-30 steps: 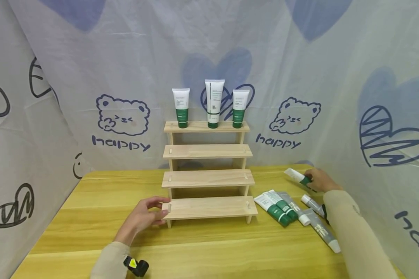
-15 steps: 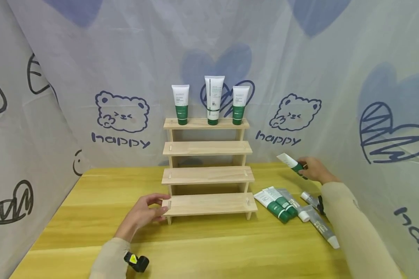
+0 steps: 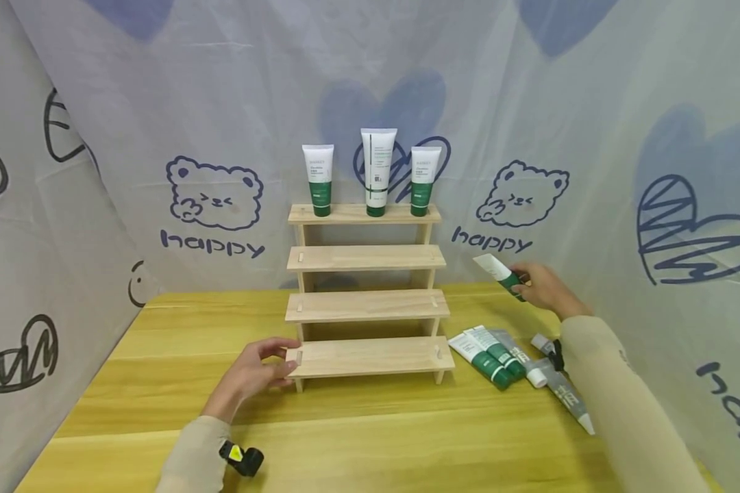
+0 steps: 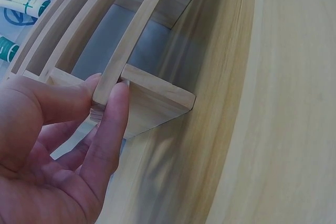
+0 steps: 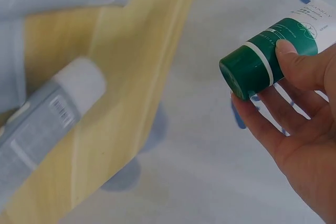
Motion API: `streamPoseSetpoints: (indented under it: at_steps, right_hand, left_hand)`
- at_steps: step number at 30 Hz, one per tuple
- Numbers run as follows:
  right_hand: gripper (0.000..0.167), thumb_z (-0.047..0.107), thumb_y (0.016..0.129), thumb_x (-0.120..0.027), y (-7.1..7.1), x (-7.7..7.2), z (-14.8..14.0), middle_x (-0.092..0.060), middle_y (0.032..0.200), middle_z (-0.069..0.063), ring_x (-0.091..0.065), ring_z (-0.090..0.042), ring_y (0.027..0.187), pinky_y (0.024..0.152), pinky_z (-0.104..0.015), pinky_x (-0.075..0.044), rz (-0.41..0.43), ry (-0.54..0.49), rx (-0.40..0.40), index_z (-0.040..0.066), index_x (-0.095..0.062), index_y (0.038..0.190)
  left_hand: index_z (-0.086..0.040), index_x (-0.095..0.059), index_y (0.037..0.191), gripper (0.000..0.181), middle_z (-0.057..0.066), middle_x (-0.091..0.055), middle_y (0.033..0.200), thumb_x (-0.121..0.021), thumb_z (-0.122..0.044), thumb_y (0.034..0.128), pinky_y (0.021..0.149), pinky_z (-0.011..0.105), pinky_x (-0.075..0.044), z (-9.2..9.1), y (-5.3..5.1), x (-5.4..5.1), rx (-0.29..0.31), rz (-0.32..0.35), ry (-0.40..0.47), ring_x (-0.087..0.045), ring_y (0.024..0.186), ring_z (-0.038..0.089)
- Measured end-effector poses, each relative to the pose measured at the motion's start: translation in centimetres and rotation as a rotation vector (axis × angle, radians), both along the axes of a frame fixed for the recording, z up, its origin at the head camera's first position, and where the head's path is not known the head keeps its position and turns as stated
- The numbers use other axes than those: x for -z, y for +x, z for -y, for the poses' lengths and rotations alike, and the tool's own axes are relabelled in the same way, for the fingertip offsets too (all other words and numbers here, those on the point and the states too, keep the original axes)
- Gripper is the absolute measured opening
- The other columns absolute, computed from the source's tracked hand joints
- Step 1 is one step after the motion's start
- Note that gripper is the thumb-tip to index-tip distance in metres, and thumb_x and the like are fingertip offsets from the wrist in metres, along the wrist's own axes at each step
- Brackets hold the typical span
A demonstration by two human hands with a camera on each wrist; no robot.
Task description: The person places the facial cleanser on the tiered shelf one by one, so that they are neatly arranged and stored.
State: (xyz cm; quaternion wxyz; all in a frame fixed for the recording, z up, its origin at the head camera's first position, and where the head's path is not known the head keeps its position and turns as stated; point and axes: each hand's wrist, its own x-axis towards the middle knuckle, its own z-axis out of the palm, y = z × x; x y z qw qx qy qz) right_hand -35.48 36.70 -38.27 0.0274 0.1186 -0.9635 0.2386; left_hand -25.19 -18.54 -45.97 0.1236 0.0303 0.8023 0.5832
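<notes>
A four-tier wooden display rack (image 3: 370, 302) stands on the table. My left hand (image 3: 254, 373) pinches the left end of its lowest shelf between thumb and fingers, as the left wrist view shows close up (image 4: 58, 145). To the right of the rack, my right hand (image 3: 545, 289) holds a white and green tube (image 3: 501, 275) in the air, tilted, its white end pointing up and left. In the right wrist view the thumb presses on the green part of this tube (image 5: 286, 45) near its cap. Three white and green tubes, the middle one (image 3: 379, 171) tallest, stand caps down on the top shelf.
Right of the rack lie two white and green tubes (image 3: 484, 357) and several grey tubes (image 3: 564, 392), partly under my right forearm. A patterned cloth (image 3: 222, 123) hangs behind and at both sides of the wooden table (image 3: 370, 445).
My right hand has lifted the white and green tube and carried it left toward the rack. The left hand keeps its place on the lowest shelf. The head view has tipped slightly downward.
</notes>
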Motion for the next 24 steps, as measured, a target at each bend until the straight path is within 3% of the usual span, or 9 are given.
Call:
streamPoseSetpoints:
  at_steps: [8,24]
  right_hand:
    - [0.042,-0.002,0.099,-0.061,0.4,-1.0,1.5,-0.061,0.132,-0.034,-0.06,-0.049,0.119,0.099,-0.061,-0.057,0.037,-0.048,0.042,-0.01,-0.054,0.14]
    - [0.043,0.0,0.1,-0.062,1.4,-2.4,3.7,-0.063,0.13,-0.032,-0.062,-0.047,0.117,0.1,-0.061,-0.057,-0.014,-0.055,-0.006,-0.008,-0.054,0.141]
  left_hand:
    - [-0.003,-0.062,0.138,0.043,0.017,-0.054,0.119,-0.071,-0.006,0.0959,0.08,0.032,-0.067,0.1,-0.1,-0.2,0.004,-0.002,0.006,-0.065,0.087,0.019]
    - [-0.003,-0.062,0.139,0.043,0.018,-0.055,0.121,-0.071,-0.007,0.0968,0.079,0.031,-0.067,-0.1,-0.1,0.2,-0.005,0.004,-0.003,-0.065,0.088,0.019]
